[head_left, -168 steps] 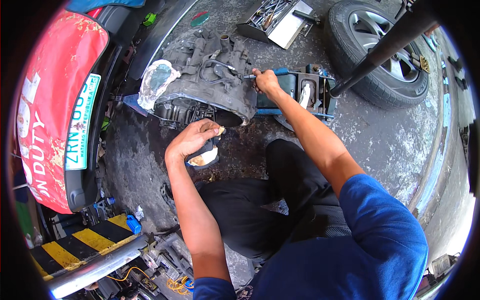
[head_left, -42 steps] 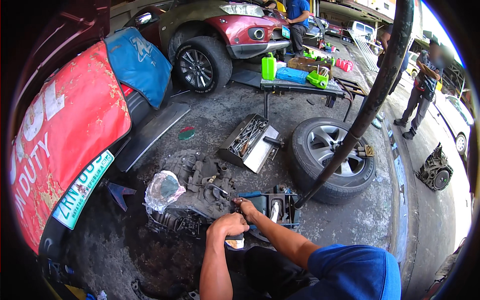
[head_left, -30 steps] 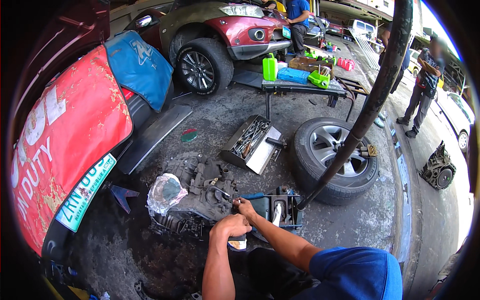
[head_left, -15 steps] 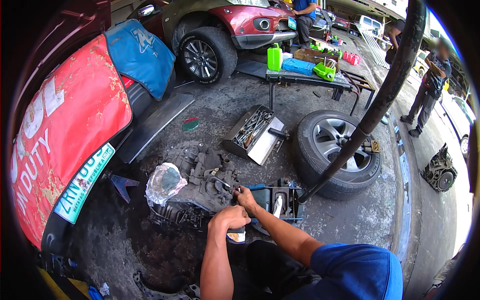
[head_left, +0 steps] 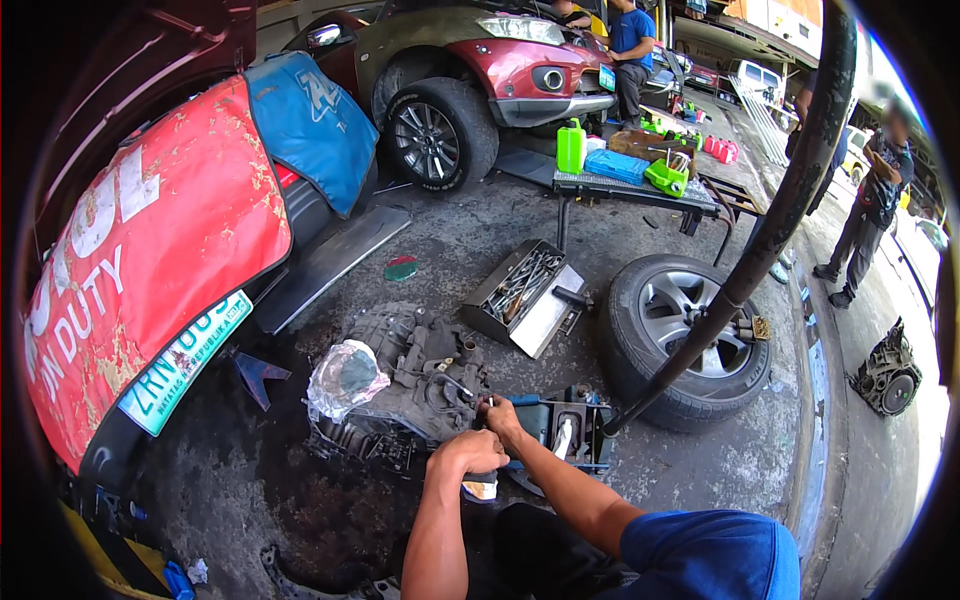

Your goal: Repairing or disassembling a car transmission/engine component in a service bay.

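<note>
A dirty grey gearbox lies on the floor in front of me, one end covered by crumpled white plastic. My right hand is at its right side, fingers closed in a pinch by a small metallic part that I cannot make out. Just nearer to me, my left hand is closed with the knuckles up; whatever it grips is hidden. Below that hand shows a small white and tan object. A blue floor jack stands right of my hands, touching or close to the gearbox; its long dark handle slants up to the right.
Beyond the gearbox sits an open metal toolbox full of wrenches. A wheel lies behind the jack handle. A red fender cover hangs at left. Farther off are a workbench, a red car, and people standing.
The view has shifted a little, so the scene sits lower and farther right. Both hands stay at the same side of the gearbox, still closed.
</note>
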Tool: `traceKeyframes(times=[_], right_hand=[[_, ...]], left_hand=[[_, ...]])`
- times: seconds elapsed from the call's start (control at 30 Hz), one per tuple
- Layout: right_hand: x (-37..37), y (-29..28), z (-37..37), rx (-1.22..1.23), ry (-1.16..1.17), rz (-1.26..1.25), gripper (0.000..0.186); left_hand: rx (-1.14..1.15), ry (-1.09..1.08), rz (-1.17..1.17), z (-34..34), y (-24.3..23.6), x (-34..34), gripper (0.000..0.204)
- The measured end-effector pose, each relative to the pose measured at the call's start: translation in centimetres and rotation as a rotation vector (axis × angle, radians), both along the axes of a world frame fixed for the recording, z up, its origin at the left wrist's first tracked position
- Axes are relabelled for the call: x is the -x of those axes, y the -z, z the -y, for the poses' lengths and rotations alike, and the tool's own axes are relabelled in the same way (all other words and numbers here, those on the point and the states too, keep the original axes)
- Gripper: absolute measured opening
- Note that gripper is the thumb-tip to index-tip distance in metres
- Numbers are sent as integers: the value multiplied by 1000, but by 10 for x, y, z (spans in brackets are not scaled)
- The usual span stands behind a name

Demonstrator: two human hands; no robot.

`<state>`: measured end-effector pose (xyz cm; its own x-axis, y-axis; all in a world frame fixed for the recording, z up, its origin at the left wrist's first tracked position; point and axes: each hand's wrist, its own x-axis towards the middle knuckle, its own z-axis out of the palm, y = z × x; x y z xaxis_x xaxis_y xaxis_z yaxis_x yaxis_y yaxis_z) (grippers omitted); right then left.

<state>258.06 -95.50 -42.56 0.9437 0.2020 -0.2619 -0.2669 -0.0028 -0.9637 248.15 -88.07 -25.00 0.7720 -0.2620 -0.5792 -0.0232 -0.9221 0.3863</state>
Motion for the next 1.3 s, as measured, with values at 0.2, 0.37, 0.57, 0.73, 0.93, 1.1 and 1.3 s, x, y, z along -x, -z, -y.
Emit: traceKeyframes(times=[0.2,0.37,0.57,0.73,0.93,1.1,1.3], right_hand=[[-6,4,4,4,1,24,20],[4,-11,-10,81,-28,-187,21],[-3,1,-1,-102,-38,-69,26],[-14,9,8,-78,-53,-115,17],[1,-11,-4,-11,-78,-211,9],[-5,-14,9,-136,-61,-178,10],[6,-24,-4,-88,-81,-249,10]], left_hand=[[-7,23,-1,5,-9,-3,37],[-13,-25,-29,-8,3,3,37],[4,-12,-24,-2,-4,0,37],[-2,14,1,7,-12,-3,37],[-16,-26,-27,-4,-8,3,38],[-24,17,-4,4,-12,-2,38],[-21,-33,-11,-3,-14,6,38]])
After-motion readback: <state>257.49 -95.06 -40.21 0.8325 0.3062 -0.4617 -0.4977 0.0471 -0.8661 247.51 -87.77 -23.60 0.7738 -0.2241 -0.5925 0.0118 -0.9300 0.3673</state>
